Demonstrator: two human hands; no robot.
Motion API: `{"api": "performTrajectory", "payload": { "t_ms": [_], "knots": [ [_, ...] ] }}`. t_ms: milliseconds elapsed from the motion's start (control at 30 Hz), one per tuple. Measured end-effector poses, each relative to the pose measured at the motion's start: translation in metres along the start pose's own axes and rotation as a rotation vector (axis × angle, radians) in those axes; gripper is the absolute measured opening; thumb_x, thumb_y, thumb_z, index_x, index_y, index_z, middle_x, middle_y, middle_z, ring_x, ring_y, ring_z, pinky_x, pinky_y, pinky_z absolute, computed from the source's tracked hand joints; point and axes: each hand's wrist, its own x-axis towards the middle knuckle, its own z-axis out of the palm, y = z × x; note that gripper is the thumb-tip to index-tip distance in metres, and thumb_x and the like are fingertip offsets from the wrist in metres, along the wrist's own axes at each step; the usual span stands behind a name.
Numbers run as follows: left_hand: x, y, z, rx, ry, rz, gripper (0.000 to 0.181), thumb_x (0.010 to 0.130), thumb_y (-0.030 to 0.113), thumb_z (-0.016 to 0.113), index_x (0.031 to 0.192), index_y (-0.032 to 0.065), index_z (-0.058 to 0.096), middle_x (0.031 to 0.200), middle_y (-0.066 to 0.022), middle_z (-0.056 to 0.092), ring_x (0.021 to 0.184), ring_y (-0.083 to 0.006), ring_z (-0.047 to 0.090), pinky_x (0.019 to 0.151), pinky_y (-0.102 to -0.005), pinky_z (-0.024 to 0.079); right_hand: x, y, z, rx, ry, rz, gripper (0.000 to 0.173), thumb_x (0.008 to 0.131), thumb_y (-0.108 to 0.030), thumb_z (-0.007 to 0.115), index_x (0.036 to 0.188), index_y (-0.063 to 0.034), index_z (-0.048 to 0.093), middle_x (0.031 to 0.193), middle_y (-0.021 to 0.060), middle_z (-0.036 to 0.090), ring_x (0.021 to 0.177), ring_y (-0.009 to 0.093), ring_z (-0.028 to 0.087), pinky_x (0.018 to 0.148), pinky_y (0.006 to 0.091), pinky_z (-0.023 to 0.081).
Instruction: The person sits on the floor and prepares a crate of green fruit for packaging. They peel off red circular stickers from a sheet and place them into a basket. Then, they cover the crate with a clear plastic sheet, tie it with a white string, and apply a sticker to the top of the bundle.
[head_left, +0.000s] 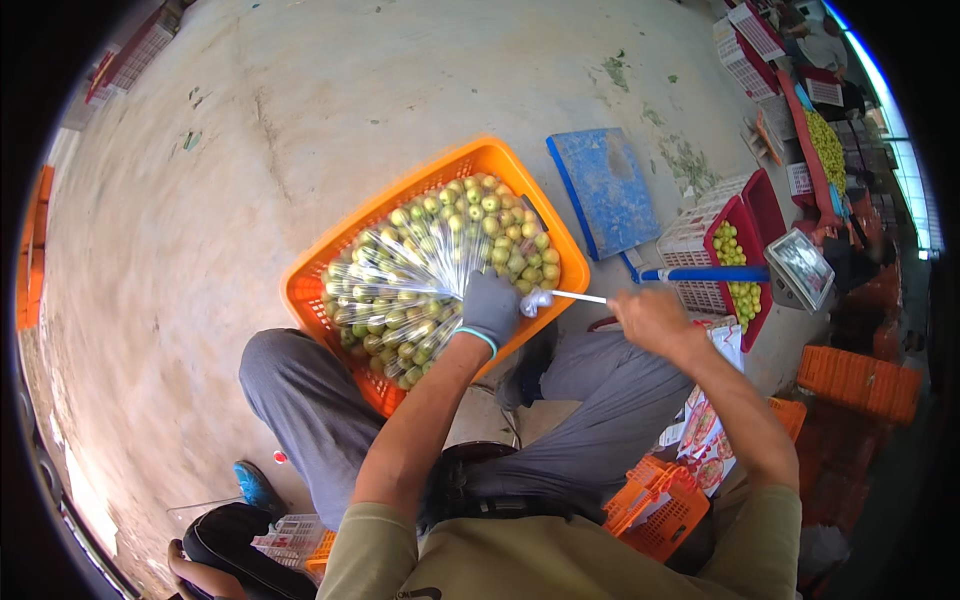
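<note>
An orange plastic crate (564, 251) stands tilted in front of my knees, holding a clear plastic bag (420, 289) full of small green-yellow fruit (491, 202). My left hand (491, 307), in a grey glove with a light blue cuff edge, is closed around the gathered neck of the bag. The bunched end of the bag (535, 302) sticks out on the right side of that fist. A thin white strip (577, 297) runs from the bunched end to my bare right hand (649, 321), which grips its far end over my right thigh.
Beyond the crate lies a blue platform scale (611, 191), its blue post crossing right to a display (801, 270). White and red crates (694, 236) with fruit stand beside it. Orange crates (656, 506) sit at my right. Another person's leg and arm show at lower left; people work far right.
</note>
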Motion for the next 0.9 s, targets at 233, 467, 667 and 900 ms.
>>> {"api": "performTrajectory", "payload": {
  "t_ms": [233, 467, 667, 900],
  "knots": [
    [-0.017, -0.011, 0.006, -0.069, 0.026, -0.091, 0.017, 0.084, 0.032, 0.074, 0.08, 0.0153, 0.075, 0.088, -0.0108, 0.068, 0.086, -0.0314, 0.065, 0.079, -0.0453, 0.046, 0.004, -0.054, -0.065, 0.136, -0.032, -0.28, 0.036, 0.109, -0.029, 0.056, 0.085, -0.0042, 0.065, 0.061, 0.0176, 0.067, 0.053, 0.039, 0.068, 0.05, 0.051, 0.053],
    [-0.023, -0.003, 0.026, 0.039, 0.062, 0.143, 0.017, 0.086, 0.031, 0.073, 0.084, 0.0134, 0.075, 0.098, -0.0121, 0.07, 0.092, -0.0307, 0.065, 0.081, -0.0458, 0.047, -0.043, -0.046, 0.053, 0.175, -0.36, -0.053, 0.04, 0.108, -0.03, 0.053, 0.089, -0.0015, 0.073, 0.076, 0.0228, 0.074, 0.072, 0.044, 0.074, 0.069, 0.0566, 0.058],
    [-0.018, -0.016, 0.001, -0.126, -0.079, -0.067, 0.014, 0.087, 0.026, 0.074, 0.087, 0.0125, 0.075, 0.098, -0.0091, 0.069, 0.096, -0.0303, 0.066, 0.083, -0.0458, 0.048, 0.033, -0.054, -0.085, 0.222, -0.2, -0.238, 0.036, 0.105, -0.029, 0.057, 0.087, -0.0011, 0.073, 0.079, 0.023, 0.074, 0.074, 0.045, 0.073, 0.073, 0.0587, 0.057],
    [-0.017, -0.008, 0.018, -0.102, -0.002, -0.01, 0.013, 0.081, 0.021, 0.077, 0.089, 0.0117, 0.074, 0.098, -0.0101, 0.068, 0.096, -0.0341, 0.066, 0.086, -0.0494, 0.049, -0.01, -0.023, 0.072, 0.256, -0.443, 0.139, 0.046, 0.108, -0.033, 0.051, 0.098, 0.0024, 0.079, 0.091, 0.0286, 0.075, 0.091, 0.048, 0.074, 0.086, 0.0581, 0.057]
  ]
}}
